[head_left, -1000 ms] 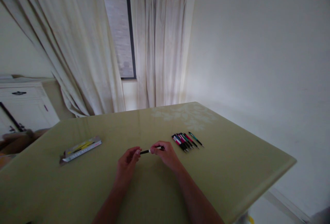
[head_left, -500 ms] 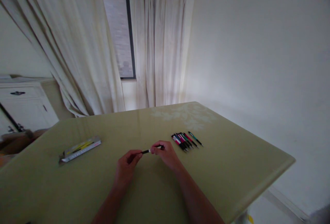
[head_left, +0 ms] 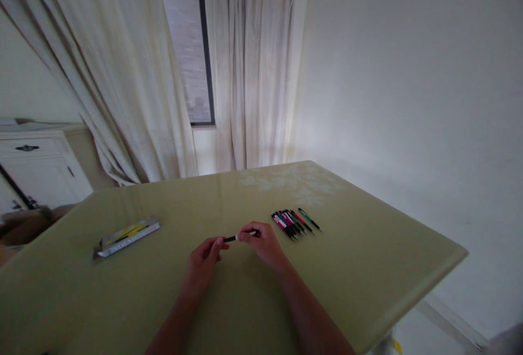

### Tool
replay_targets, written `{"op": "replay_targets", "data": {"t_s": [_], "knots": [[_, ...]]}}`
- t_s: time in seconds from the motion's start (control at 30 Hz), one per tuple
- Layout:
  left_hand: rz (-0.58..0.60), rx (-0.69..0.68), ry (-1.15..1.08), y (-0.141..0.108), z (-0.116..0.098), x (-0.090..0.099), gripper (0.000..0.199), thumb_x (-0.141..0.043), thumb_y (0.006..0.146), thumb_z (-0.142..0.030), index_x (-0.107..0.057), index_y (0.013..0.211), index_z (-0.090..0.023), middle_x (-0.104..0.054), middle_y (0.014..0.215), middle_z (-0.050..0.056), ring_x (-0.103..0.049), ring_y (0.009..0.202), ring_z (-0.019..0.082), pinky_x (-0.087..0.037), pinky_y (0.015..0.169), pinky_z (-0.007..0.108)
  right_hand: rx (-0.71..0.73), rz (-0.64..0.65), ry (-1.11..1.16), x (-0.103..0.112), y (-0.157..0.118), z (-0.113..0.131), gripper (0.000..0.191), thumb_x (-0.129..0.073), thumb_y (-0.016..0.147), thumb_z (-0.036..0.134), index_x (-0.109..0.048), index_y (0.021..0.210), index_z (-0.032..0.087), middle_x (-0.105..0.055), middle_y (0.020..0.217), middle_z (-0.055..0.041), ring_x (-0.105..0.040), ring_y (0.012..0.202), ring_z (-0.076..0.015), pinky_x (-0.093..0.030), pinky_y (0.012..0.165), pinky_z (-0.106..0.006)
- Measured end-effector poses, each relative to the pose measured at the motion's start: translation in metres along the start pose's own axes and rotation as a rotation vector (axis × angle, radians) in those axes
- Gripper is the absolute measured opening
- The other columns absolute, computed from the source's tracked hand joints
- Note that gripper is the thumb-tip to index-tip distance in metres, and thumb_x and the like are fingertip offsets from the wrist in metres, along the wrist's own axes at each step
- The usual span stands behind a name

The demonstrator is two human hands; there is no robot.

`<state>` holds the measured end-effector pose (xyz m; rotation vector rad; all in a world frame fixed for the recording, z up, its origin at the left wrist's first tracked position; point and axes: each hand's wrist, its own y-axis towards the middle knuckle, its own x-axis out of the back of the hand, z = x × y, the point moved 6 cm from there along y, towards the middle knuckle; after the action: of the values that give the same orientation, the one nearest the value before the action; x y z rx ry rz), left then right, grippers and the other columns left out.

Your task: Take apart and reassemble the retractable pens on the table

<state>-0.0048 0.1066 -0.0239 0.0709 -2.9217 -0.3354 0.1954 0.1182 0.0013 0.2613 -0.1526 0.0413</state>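
Note:
Between my two hands is a slim black and white pen [head_left: 230, 239], held nearly level above the table. My left hand [head_left: 204, 259] pinches its left end between thumb and fingertips. The fingers of my right hand [head_left: 261, 242] close round its other end, and a dark bit of the pen shows above them. Just to the right, several pens [head_left: 288, 225] with black grips and coloured barrels lie side by side in a row. One teal pen [head_left: 309, 219] lies a little apart at the row's right end.
A box [head_left: 127, 237] with yellow print and a clear-looking top lies on the left of the greenish table [head_left: 183, 208]. Curtains [head_left: 261, 72] and a window stand behind it, a white cabinet [head_left: 41, 164] to the left. The table's edge [head_left: 408, 303] runs along the right.
My left hand has shifted slightly right and up along the pen, its fingers rolled a little. My right hand stays nearly in place.

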Motion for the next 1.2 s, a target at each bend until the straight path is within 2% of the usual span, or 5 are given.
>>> {"op": "replay_targets", "data": {"t_s": [0.1,0.33,0.5,0.9,1.2], "knots": [[-0.002,0.002,0.029,0.000,0.000,0.001,0.049,-0.065,0.081,-0.066,-0.078,0.082,-0.019,-0.077,0.073,0.008,-0.061,0.059,0.019,-0.050,0.057,0.028,-0.005,0.007,-0.011,-0.001,-0.001,0.000,0.023,-0.080,0.078,0.040,-0.081,0.082,0.017,-0.077,0.077,-0.0046,-0.064,0.068,-0.0176,-0.045,0.064,-0.027],[0.000,-0.022,-0.003,0.000,-0.001,0.000,0.050,-0.067,0.079,-0.066,-0.078,0.094,-0.019,-0.080,0.081,0.009,-0.062,0.062,0.019,-0.052,0.060,0.029,0.001,0.015,0.014,0.000,0.000,0.000,0.021,-0.078,0.080,0.037,-0.081,0.081,0.016,-0.075,0.073,-0.0039,-0.063,0.066,-0.0164,-0.044,0.062,-0.025],[0.021,0.003,0.047,-0.001,-0.004,-0.001,0.053,-0.063,0.082,-0.069,-0.077,0.083,-0.018,-0.079,0.077,0.009,-0.060,0.061,0.019,-0.050,0.059,0.028,0.011,-0.002,0.002,0.000,0.000,-0.001,0.025,-0.080,0.078,0.042,-0.081,0.082,0.017,-0.076,0.077,-0.0042,-0.064,0.069,-0.0175,-0.045,0.064,-0.026],[0.018,-0.019,0.018,-0.003,-0.009,0.000,0.053,-0.065,0.080,-0.070,-0.077,0.081,-0.018,-0.079,0.076,0.009,-0.061,0.060,0.018,-0.051,0.058,0.028,0.005,0.005,0.048,0.000,-0.001,0.004,0.024,-0.082,0.076,0.040,-0.081,0.081,0.017,-0.076,0.076,-0.0045,-0.065,0.068,-0.0174,-0.046,0.064,-0.027],[-0.001,-0.026,-0.042,-0.002,-0.004,0.000,0.050,-0.071,0.077,-0.065,-0.077,0.092,-0.018,-0.080,0.080,0.008,-0.060,0.061,0.017,-0.052,0.059,0.027,-0.039,0.011,0.156,-0.004,-0.002,0.004,0.027,-0.081,0.076,0.041,-0.073,0.081,0.015,-0.072,0.066,-0.0027,-0.061,0.059,-0.0149,-0.045,0.060,-0.025]]}}
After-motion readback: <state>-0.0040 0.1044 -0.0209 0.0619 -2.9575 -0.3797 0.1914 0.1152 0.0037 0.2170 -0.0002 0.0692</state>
